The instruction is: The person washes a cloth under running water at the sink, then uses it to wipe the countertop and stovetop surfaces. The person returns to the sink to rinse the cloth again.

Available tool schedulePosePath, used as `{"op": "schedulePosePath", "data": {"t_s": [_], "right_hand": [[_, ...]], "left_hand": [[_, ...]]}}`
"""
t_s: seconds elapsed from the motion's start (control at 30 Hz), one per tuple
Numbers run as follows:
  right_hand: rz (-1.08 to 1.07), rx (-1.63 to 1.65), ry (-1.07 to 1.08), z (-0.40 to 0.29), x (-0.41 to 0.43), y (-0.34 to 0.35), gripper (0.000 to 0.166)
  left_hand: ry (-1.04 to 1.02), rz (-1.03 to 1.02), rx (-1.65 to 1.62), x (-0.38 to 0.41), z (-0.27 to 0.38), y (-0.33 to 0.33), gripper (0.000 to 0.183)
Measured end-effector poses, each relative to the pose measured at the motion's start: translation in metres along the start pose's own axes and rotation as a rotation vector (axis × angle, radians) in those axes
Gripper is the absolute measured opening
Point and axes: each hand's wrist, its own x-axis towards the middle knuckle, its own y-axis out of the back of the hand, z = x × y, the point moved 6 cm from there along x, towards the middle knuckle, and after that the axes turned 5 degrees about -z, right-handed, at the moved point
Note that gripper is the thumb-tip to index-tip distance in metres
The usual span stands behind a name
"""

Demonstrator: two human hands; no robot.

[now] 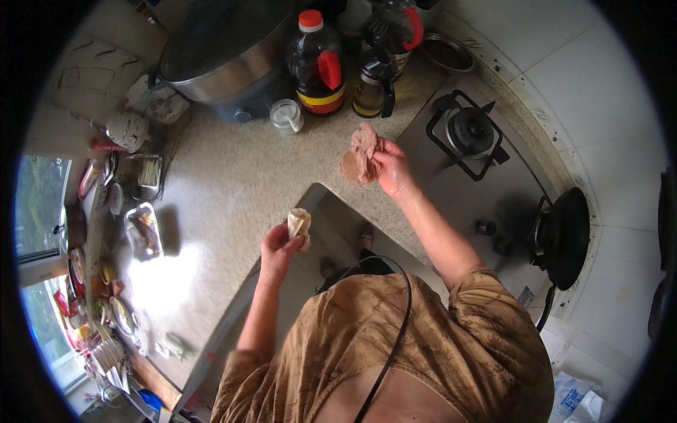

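A crumpled pinkish-brown cloth (362, 154) is gripped by my right hand (392, 166), over the stone countertop (222, 153) near the stove's left edge. My left hand (278, 244) pinches a small rolled cream-coloured piece (299, 224), perhaps cloth or paper, at the counter's front edge. The two hands are apart. Beyond my right hand stand a glass oil pot (371, 95) with a black handle and a large dark bottle (318, 69) with a red cap and red handle. A small glass jar (286, 115) with a white spoon is left of the bottle.
A large steel pan with a lid (222, 69) stands at the back left. On the right is a gas stove (449, 185) with a black wok (571, 238). A foil tray (143, 230) holding food lies on the left counter. Several dishes and utensils crowd the window side.
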Motion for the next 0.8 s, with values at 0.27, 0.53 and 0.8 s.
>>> {"op": "schedulePosePath", "data": {"t_s": [0.27,0.53,0.8], "right_hand": [[0.188,-1.233,0.273,-0.019,0.025,0.024,0.029],[-0.035,-2.038,0.439,0.019,0.022,-0.008,0.059],[-0.034,-2.064,0.524,0.058,0.042,-0.046,0.058]], "left_hand": [[0.034,0.096,-0.001,-0.027,-0.030,0.041,0.019],[0.028,0.176,-0.045,-0.056,-0.051,0.074,0.019],[0.020,0.237,-0.135,-0.075,-0.063,0.095,0.020]]}}
